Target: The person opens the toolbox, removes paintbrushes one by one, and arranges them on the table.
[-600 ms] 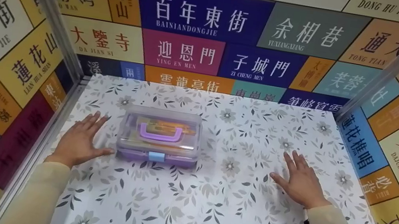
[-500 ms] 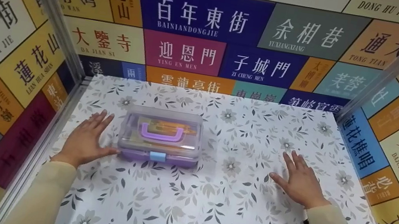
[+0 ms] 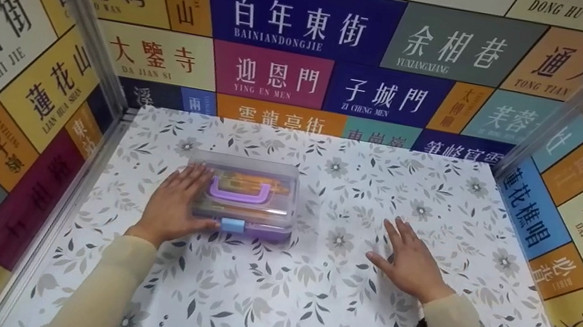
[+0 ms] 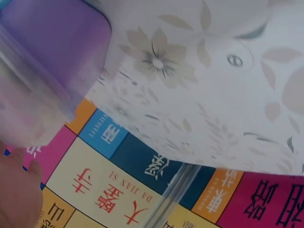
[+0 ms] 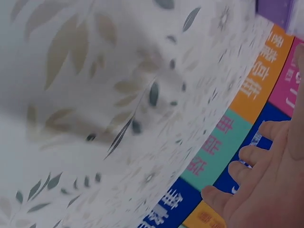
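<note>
A clear-lidded storage box point(image 3: 278, 214) with a purple base stands left of centre on the table. It has a purple carrying handle point(image 3: 238, 198) on top and a light blue latch point(image 3: 232, 225) in front. Orange and yellow things show blurrily through the lid. My left hand point(image 3: 170, 207) is at the box's left side, fingers extended over its left edge and thumb by the front corner; whether it touches is unclear. In the left wrist view, the purple base point(image 4: 66, 42) fills the upper left. My right hand point(image 3: 410, 261) hovers right of the box, fingers spread, holding nothing.
A white cloth with grey flowers and leaves point(image 3: 328, 300) covers the table. Panels of coloured signs point(image 3: 298, 16) rise behind and on both sides. Metal posts point(image 3: 85, 16) stand at the back corners.
My left hand has moved right, from beside the box to its left edge. My right hand has shifted left toward the box. The box stays in place.
</note>
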`<state>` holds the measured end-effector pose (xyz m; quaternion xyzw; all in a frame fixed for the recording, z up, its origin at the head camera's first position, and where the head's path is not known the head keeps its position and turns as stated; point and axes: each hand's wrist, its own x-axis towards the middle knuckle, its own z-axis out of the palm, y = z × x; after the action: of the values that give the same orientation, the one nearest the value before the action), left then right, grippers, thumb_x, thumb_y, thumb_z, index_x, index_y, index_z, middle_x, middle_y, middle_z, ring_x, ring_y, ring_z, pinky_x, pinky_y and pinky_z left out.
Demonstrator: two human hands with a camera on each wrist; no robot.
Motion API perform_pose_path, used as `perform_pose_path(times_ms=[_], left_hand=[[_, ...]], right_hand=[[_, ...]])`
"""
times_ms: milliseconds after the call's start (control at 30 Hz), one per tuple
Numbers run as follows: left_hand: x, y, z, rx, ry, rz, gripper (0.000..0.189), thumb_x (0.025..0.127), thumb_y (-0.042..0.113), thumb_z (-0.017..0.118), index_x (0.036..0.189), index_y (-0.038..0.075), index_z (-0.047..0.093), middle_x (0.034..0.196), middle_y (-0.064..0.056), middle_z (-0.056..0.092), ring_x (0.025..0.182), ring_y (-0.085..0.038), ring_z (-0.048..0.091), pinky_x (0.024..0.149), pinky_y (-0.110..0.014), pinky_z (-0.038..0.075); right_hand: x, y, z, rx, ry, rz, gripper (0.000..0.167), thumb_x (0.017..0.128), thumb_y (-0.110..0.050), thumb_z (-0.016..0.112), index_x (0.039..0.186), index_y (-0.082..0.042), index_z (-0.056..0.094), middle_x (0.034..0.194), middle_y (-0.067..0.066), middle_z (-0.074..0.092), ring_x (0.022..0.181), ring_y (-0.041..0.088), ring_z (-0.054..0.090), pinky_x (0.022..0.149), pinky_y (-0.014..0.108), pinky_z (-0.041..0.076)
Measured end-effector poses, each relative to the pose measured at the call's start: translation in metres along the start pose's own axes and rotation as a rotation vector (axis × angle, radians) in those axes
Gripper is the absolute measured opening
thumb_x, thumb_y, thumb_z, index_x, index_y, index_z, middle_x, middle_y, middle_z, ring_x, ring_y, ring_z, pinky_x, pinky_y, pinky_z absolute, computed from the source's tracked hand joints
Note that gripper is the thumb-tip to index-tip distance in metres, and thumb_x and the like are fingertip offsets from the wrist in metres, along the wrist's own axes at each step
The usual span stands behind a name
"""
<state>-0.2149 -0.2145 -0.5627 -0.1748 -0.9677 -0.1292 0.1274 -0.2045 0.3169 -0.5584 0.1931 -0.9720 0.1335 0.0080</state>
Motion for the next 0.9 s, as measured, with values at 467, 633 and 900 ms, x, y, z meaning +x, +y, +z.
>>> perform_pose_path(times_ms=[467,633,900], left_hand=[[0.001,0.006,0.010,0.011,0.013,-0.051,0.103,0.078,0.081,0.056,0.153,0.012,0.041,0.159,-0.010,0.034,0.148,-0.032,0.023,0.121,-0.043,0.009],[0.002,0.006,0.012,-0.002,0.008,-0.072,0.094,0.082,0.073,0.062,0.152,0.014,0.043,0.159,-0.009,0.034,0.148,-0.030,0.021,0.121,-0.039,0.003],[0.002,0.005,0.017,0.026,0.019,-0.094,0.089,0.084,0.069,0.063,0.151,0.015,0.044,0.160,-0.007,0.032,0.149,-0.029,0.020,0.121,-0.041,0.004]], right_hand=[[0.027,-0.114,0.046,0.087,-0.001,-0.115,0.067,0.096,-0.064,0.048,0.137,-0.011,0.060,0.126,0.007,0.062,0.109,0.027,0.063,0.084,0.049,0.054],[0.043,-0.150,0.065,0.238,-0.063,-0.118,0.048,0.098,-0.051,0.057,0.123,-0.011,0.070,0.110,0.003,0.069,0.094,0.021,0.066,0.079,0.042,0.054],[0.067,-0.206,0.109,0.621,-0.097,-0.063,0.035,0.099,-0.036,0.061,0.112,-0.005,0.073,0.099,0.002,0.072,0.088,0.017,0.067,0.082,0.034,0.055]])
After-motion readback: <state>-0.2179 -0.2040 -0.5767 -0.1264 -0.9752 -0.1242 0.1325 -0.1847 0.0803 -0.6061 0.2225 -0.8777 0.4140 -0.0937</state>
